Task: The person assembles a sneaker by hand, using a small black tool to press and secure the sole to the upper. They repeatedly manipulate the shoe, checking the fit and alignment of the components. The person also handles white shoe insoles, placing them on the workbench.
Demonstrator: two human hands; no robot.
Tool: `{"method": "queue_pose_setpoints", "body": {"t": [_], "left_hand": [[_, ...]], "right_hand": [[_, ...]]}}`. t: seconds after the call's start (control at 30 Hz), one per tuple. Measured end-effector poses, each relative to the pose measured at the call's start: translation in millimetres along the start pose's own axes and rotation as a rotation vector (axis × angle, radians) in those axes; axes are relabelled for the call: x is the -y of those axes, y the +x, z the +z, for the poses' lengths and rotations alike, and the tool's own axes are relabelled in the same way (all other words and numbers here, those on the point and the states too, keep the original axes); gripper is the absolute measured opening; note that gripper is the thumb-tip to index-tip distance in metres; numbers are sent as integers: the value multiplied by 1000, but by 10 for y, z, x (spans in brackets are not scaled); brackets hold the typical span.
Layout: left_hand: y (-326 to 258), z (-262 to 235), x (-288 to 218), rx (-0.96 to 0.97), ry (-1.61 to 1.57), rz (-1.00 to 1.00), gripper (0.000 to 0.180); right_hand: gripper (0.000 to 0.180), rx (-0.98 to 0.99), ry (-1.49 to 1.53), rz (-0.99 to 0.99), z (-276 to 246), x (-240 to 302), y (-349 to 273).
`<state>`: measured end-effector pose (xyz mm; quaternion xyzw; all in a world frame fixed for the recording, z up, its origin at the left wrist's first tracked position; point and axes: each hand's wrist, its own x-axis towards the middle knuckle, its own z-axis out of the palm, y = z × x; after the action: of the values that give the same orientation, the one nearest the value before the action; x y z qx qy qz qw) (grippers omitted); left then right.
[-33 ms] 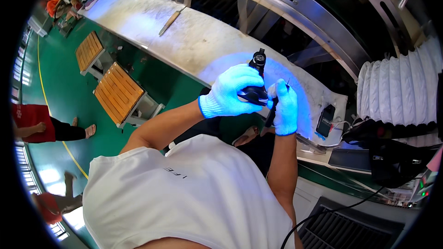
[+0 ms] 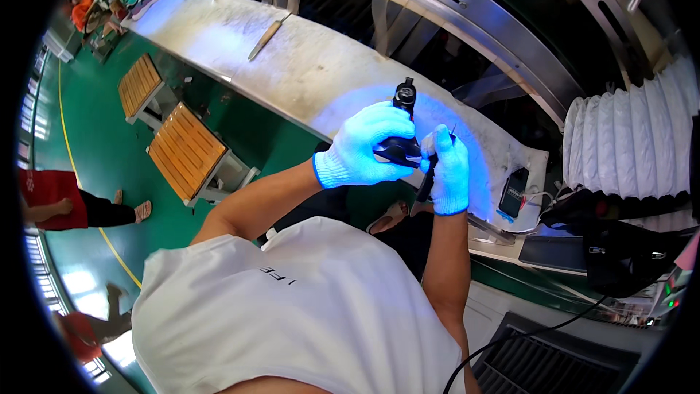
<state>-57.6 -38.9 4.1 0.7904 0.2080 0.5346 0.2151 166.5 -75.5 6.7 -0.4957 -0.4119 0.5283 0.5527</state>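
Head view: left hand (image 2: 364, 146) gripping a black piece (image 2: 399, 151), right hand (image 2: 450, 173) close beside it

Worker in a white sleeveless top (image 2: 306, 299) bent over a long pale workbench (image 2: 313, 62), both hands in knit gloves that glow blue under the light. Black piece is held up at the bench's near edge, between the two hands.

Left hand: curled round the piece from its left side, fingers over the top, thumb side hidden from where I stand. Grip looks firm, not spread. A knobbed black part (image 2: 405, 95) rises upright past the fingers; cannot tell whether it belongs to the same piece.

Right hand: just right of the piece, fingers drawn together and bent, pinching a dark slim tool (image 2: 426, 186). Its dark length shows down the glove's left side; a thin point shows by the fingertips. Contact between tool and piece too small to make out.

Bench, farther left: a knife-like tool (image 2: 266, 40) with a wooden handle, lying slantwise. Right of the hands, near the bench end: a black phone-like device (image 2: 513, 193), pale cable beside it. Beyond, far right: a white ribbed duct (image 2: 620, 146), a black bag (image 2: 620, 252) below.

Left, on green floor (image 2: 102, 138): two slatted wooden stools (image 2: 188, 153); another person in red (image 2: 55, 193) farther left.
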Motion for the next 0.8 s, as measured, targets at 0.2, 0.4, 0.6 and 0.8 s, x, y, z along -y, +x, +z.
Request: {"method": "queue_pose_setpoints", "body": {"t": [0.2,0.4,0.6,0.8], "left_hand": [[117,118,126,-71,-51,-34,55],[207,316,107,-105,-32,17,51],[88,459,149,16,-27,49,44],[22,628,123,-16,4,136,40]], "right_hand": [[52,40,444,-157,135,536,78],[51,-20,332,-350,439,348,78],[48,-136,310,-319,312,227,-2],[47,-185,373,-356,113,9,-176]]}}
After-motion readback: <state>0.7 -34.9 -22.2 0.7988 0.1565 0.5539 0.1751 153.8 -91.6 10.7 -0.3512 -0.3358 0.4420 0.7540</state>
